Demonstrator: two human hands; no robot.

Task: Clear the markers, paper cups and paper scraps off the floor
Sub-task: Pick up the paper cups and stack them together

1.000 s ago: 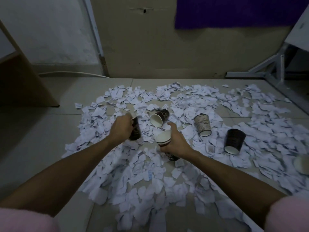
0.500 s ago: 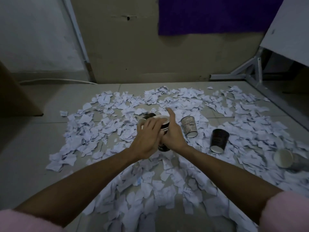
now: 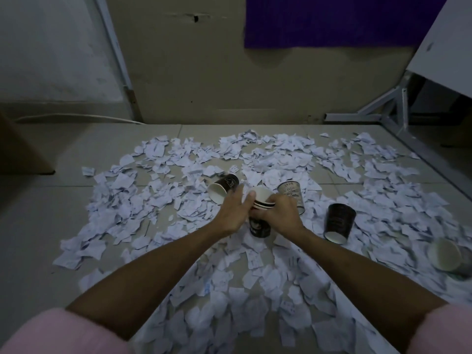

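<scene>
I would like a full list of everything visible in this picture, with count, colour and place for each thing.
stack of nested cups: one stack, three rims showing, dark with pale insides, centre, held upright
dark tipped cup: one, dark, lying on its side just beyond the left hand
pale printed cup: one, grey-white, mouth down, right of the stack
black cup: one, black, tilted mouth down, further right
cup at the edge: one, blurred, far right
paper scraps: too many to count, white, spread over the floor
purple sheet: one, on the wall
metal frame: one, grey, right
markers: none visible
left hand: against the stack
right hand: gripping the stack
</scene>
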